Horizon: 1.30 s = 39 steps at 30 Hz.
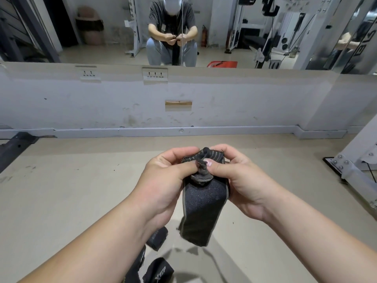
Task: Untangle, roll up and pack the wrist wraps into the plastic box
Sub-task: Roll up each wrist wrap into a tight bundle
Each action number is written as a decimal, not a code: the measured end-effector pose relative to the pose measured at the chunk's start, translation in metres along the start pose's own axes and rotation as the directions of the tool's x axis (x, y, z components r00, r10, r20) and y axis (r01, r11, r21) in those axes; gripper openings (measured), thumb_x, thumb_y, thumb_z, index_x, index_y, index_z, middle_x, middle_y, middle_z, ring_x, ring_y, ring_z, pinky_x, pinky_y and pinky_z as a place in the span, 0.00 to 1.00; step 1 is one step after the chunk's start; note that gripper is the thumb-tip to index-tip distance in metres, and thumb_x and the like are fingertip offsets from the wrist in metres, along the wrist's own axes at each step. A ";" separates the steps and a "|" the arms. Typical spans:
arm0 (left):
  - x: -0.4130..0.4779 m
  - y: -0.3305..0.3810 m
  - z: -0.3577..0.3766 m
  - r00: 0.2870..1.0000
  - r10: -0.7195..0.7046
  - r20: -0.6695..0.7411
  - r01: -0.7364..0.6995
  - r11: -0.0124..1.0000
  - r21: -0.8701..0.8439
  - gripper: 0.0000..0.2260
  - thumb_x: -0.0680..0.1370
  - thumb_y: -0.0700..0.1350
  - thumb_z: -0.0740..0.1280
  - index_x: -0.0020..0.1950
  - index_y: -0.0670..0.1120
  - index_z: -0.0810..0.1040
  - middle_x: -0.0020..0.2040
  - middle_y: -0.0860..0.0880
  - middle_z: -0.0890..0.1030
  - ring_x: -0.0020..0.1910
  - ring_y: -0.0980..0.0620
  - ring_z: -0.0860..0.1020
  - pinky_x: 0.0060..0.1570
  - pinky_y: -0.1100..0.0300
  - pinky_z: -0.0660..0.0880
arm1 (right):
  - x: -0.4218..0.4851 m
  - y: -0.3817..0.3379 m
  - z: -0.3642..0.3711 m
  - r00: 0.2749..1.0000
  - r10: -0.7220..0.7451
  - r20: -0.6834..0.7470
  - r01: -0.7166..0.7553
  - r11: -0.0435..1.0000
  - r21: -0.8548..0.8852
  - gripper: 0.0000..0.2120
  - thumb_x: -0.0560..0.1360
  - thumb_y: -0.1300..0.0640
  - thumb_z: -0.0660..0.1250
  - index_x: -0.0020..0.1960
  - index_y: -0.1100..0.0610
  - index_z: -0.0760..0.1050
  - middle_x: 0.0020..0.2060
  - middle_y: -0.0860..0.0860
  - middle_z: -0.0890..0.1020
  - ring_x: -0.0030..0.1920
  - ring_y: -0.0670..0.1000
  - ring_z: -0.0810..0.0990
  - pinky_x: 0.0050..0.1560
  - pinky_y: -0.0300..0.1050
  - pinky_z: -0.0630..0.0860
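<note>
Black wrap (204, 203) hangs between both hands, long axis pointing down toward the floor; left hand (163, 180) and right hand (238, 180) pinch its bunched top end, equally near.

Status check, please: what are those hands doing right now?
Left hand, right hand both gripping black fabric wrist wrap, tail hanging. More black wraps on floor. Nothing blocking.

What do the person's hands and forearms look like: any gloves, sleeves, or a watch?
Both the left hand and the right hand are bare: no gloves, rings, watch or wristbands show. Both forearms are uncovered to the frame's edge, no sleeve in view. Nails are short and unpainted.
</note>
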<state>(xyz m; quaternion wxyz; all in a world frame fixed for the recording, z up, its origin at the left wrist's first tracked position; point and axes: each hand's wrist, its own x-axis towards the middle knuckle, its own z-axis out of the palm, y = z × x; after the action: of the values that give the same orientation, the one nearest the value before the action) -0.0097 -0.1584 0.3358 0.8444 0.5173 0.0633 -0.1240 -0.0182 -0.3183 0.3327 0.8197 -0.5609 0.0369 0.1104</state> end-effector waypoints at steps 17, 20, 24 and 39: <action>0.002 0.002 -0.012 0.968 -0.156 0.199 0.097 0.956 0.277 0.13 0.82 0.35 0.65 0.63 0.44 0.84 0.53 0.41 0.86 0.47 0.46 0.83 0.48 0.54 0.82 | -0.005 0.000 0.004 0.986 -0.165 0.018 0.164 0.951 -0.264 0.19 0.79 0.76 0.63 0.46 0.58 0.88 0.51 0.53 0.90 0.51 0.51 0.88 0.53 0.41 0.83; 0.001 -0.002 -0.007 0.988 -0.069 0.141 0.037 0.976 0.215 0.11 0.80 0.33 0.66 0.60 0.40 0.85 0.55 0.35 0.86 0.47 0.45 0.84 0.51 0.53 0.79 | -0.006 0.001 0.007 0.987 -0.154 0.051 0.162 0.949 -0.272 0.20 0.81 0.73 0.63 0.47 0.54 0.88 0.54 0.52 0.89 0.56 0.50 0.87 0.58 0.43 0.81; 0.002 -0.003 -0.004 0.999 0.041 0.029 -0.045 0.991 0.124 0.11 0.80 0.31 0.66 0.56 0.40 0.85 0.45 0.38 0.87 0.37 0.46 0.84 0.36 0.59 0.82 | -0.008 -0.001 0.008 0.985 -0.132 0.110 0.159 0.944 -0.288 0.16 0.80 0.61 0.66 0.62 0.45 0.85 0.59 0.50 0.87 0.61 0.49 0.85 0.61 0.44 0.79; 0.002 -0.012 -0.004 0.912 0.410 0.010 -0.354 0.773 0.527 0.20 0.80 0.29 0.65 0.51 0.53 0.89 0.48 0.59 0.89 0.50 0.63 0.86 0.50 0.72 0.78 | 0.001 0.009 0.003 1.000 -0.019 -0.014 0.016 0.990 -0.137 0.12 0.87 0.58 0.60 0.64 0.60 0.79 0.51 0.56 0.87 0.49 0.52 0.86 0.50 0.44 0.82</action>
<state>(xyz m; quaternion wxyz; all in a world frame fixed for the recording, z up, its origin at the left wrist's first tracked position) -0.0112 -0.1600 0.3227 0.6764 0.7328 -0.0344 0.0654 -0.0190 -0.3127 0.3257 0.7800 -0.6168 0.0305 0.1012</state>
